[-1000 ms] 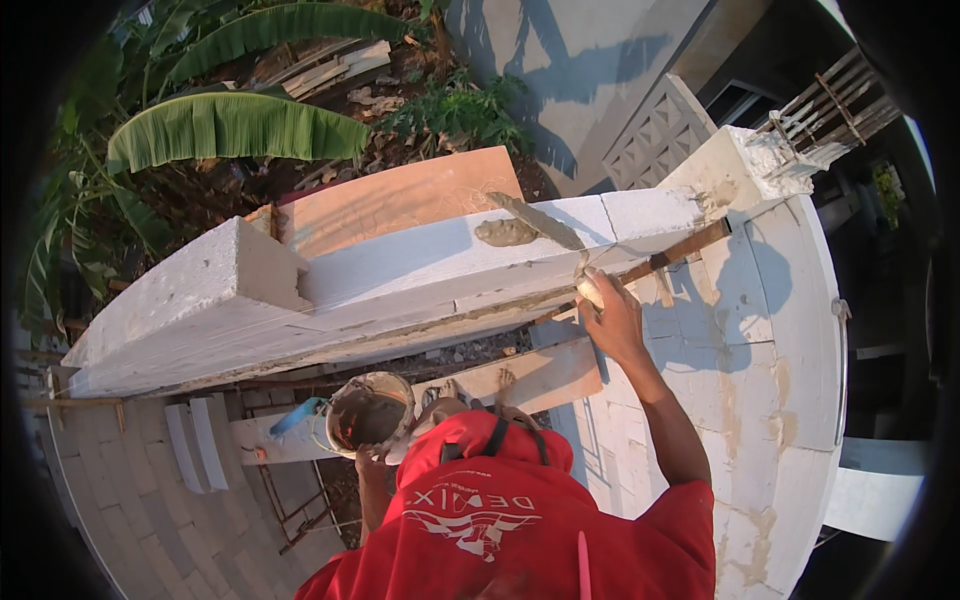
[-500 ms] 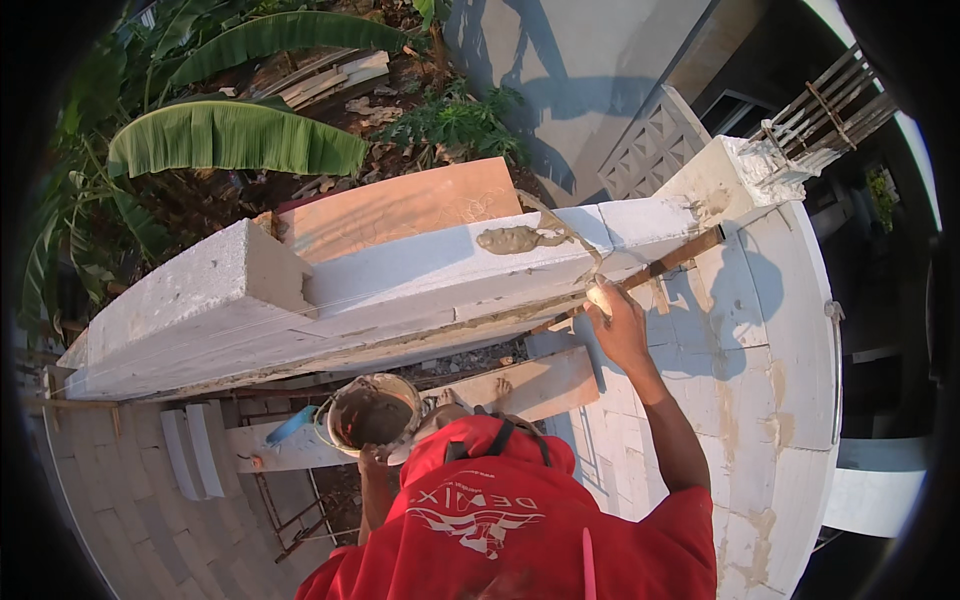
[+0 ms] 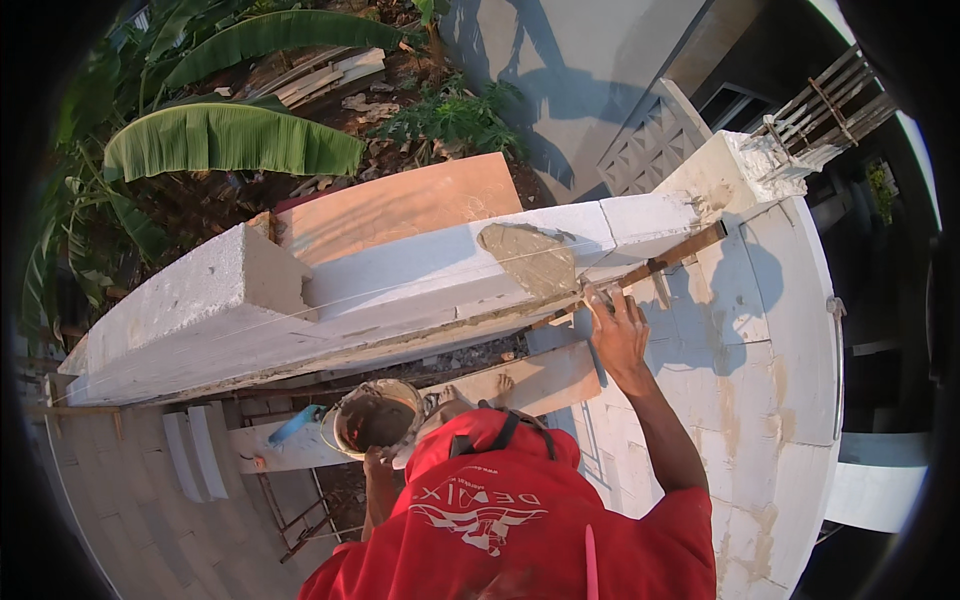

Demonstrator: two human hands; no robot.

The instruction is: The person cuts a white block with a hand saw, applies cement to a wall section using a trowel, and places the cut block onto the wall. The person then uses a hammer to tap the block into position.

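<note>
trowel (image 3: 532, 260), mortar-smeared, at the top face of the white block wall (image 3: 400, 275); long axis oblique, blade pointing forward and to the left. right hand (image 3: 617, 328) closed round its handle; left hand (image 3: 376, 464) holding the bucket (image 3: 350, 440).

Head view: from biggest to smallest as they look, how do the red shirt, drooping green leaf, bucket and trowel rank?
1. Red shirt
2. Drooping green leaf
3. Bucket and trowel: too alike to rank
</note>
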